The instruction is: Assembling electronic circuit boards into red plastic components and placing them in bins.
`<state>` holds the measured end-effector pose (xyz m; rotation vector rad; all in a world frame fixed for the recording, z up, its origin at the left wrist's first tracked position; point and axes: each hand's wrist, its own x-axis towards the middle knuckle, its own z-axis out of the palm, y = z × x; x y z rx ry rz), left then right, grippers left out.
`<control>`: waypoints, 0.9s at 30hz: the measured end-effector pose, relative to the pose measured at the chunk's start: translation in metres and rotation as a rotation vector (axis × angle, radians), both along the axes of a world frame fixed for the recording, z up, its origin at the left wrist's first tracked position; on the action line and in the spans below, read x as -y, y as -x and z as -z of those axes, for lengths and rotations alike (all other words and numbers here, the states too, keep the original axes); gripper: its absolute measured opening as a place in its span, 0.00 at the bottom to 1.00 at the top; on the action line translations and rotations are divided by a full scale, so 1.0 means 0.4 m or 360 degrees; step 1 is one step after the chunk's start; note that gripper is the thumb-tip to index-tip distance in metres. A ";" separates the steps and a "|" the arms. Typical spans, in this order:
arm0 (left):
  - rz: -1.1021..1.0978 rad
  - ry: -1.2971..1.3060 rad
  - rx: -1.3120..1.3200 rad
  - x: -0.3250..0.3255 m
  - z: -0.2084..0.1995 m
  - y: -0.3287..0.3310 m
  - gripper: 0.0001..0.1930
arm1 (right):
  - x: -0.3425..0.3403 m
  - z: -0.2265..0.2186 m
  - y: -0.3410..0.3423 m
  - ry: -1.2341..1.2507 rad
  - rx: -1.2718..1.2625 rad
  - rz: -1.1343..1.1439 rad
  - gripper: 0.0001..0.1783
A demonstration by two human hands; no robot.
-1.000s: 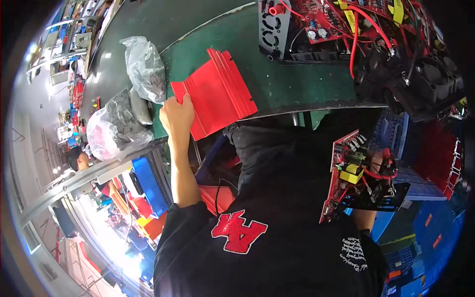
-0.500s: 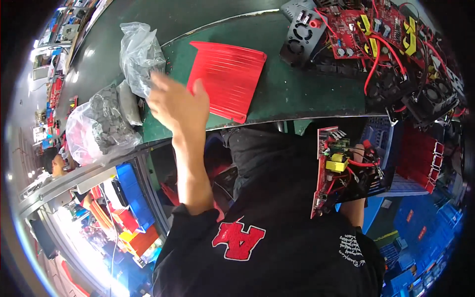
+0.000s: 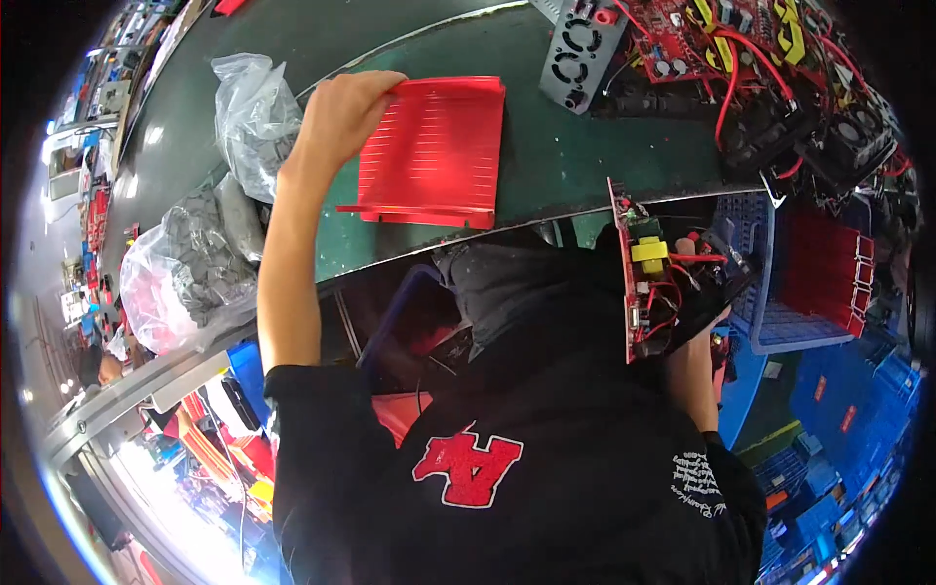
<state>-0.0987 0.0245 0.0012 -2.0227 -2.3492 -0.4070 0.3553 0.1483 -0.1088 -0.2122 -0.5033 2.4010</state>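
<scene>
Since the earlier head view, our left hand [image 3: 339, 115] had moved to the far left corner of the red panel [image 3: 434, 156], where it was gripping the edge. This panel rested on the green table [image 3: 570, 171]. Right of the panel and nearer to us, our right hand [image 3: 700, 336], mostly hidden, held the circuit board [image 3: 643, 278].
</scene>
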 end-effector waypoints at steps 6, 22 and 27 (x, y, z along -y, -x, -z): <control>-0.0022 0.0118 -0.0032 -0.011 -0.029 -0.029 0.16 | -0.016 -0.027 0.001 0.0315 -0.0016 -0.0206 0.50; 0.0164 -0.0120 0.0127 -0.026 -0.040 -0.152 0.22 | 0.011 -0.123 0.062 0.0001 0.0619 -0.0282 0.49; -0.0703 -0.0063 -0.0270 0.088 0.029 -0.326 0.31 | 0.009 -0.186 0.150 -0.0505 0.0933 -0.0219 0.45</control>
